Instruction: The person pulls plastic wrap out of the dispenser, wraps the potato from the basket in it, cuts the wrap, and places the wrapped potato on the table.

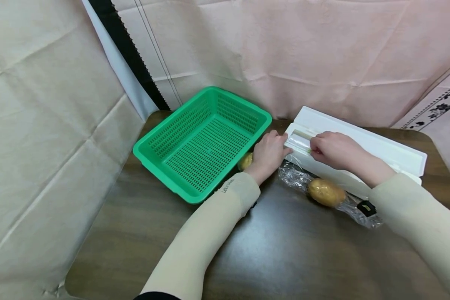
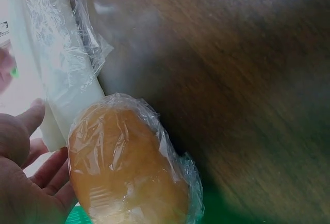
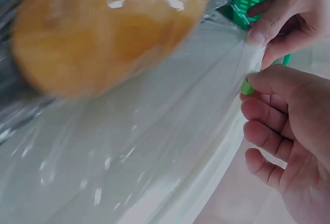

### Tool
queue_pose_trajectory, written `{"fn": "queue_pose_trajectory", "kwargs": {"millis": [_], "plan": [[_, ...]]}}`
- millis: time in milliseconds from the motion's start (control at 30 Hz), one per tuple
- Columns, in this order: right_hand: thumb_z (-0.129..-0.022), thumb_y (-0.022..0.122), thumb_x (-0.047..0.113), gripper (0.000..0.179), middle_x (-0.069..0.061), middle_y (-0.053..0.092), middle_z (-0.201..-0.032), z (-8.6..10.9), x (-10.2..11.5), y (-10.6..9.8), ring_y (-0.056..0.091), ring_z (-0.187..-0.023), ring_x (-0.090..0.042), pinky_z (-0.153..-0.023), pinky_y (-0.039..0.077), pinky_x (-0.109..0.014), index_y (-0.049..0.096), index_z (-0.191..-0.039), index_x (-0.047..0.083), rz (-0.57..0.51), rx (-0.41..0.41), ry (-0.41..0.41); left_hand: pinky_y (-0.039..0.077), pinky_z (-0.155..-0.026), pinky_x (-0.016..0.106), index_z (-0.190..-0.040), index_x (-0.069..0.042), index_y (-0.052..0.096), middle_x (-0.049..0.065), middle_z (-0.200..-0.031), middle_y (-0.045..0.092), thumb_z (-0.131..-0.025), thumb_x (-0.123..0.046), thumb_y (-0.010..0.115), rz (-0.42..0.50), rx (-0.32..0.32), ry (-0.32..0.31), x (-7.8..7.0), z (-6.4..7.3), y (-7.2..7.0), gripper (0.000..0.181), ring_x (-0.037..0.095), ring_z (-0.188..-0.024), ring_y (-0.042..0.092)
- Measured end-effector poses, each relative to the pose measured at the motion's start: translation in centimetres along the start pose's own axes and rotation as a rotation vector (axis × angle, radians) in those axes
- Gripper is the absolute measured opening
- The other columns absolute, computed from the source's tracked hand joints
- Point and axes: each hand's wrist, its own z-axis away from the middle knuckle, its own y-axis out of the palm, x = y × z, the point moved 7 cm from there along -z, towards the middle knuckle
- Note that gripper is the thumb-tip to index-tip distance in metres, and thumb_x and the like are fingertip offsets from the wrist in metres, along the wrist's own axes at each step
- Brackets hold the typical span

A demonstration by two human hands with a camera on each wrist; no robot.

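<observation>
A long white cling film box (image 1: 315,164) lies on the table with its lid (image 1: 363,139) raised, and clear film hangs over its near side. At its left end my left hand (image 1: 268,152) grips the corner between thumb and fingers. My right hand (image 1: 335,152) pinches a small green slider (image 3: 248,86) at the box's edge between thumb and forefinger, the other fingers loosely curled. In front of the box lies a potato (image 1: 326,192) with clear film about it. Another film-wrapped potato (image 2: 126,164) sits beside my left hand, partly hidden in the head view.
A green plastic basket (image 1: 202,198) with slotted walls stands to the left, close to my left hand. The brown wooden table (image 1: 277,250) extends toward me. Pale cloth (image 1: 322,54) hangs behind the table and along its left side.
</observation>
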Motion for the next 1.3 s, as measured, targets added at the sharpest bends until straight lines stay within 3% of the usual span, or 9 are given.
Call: {"fn": "queue_pose_trajectory", "kwargs": {"millis": [400, 633, 1167, 1300], "plan": [[-0.087, 0.077, 0.004, 0.028, 0.004, 0.051, -0.069, 5.6, -1.7, -0.3, 0.045, -0.062, -0.016, -0.058, 0.043, -0.041, 0.056, -0.074, 0.016, 0.060, 0.067, 0.019, 0.060, -0.087, 0.033, -0.151, -0.027, 0.063, 0.000, -0.133, 0.065, -0.101, -0.056, 0.067, 0.009, 0.012, -0.012, 0.7, 0.1, 0.1, 0.058, 0.016, -0.118, 0.064], [-0.080, 0.080, 0.001, 0.035, 0.008, 0.045, -0.066, 9.2, -2.5, -0.7, 0.040, -0.060, -0.011, -0.055, 0.038, -0.036, 0.052, -0.071, 0.019, 0.091, -0.013, -0.012, 0.059, -0.086, 0.033, -0.152, -0.027, 0.061, 0.001, -0.134, 0.064, -0.103, -0.055, 0.065, 0.021, 0.010, -0.010, 0.7, 0.3, 0.0, 0.057, 0.017, -0.118, 0.064], [-0.065, 0.084, 0.000, 0.043, 0.010, 0.041, -0.067, 17.1, -4.7, -0.9, 0.034, -0.059, -0.010, -0.049, 0.032, -0.031, 0.046, -0.070, 0.019, 0.168, -0.069, 0.002, 0.060, -0.085, 0.032, -0.152, -0.027, 0.061, 0.000, -0.132, 0.064, -0.104, -0.056, 0.063, -0.010, 0.015, -0.015, 1.0, 0.5, 0.2, 0.057, 0.016, -0.117, 0.062], [-0.068, 0.078, 0.001, 0.039, 0.010, 0.041, -0.068, 18.0, -4.7, -1.2, 0.036, -0.058, -0.012, -0.049, 0.032, -0.032, 0.044, -0.070, 0.020, 0.165, -0.125, -0.021, 0.060, -0.085, 0.031, -0.153, -0.028, 0.061, 0.000, -0.133, 0.065, -0.103, -0.056, 0.064, -0.012, 0.006, -0.017, 1.1, 0.6, 0.2, 0.057, 0.016, -0.117, 0.062]]}}
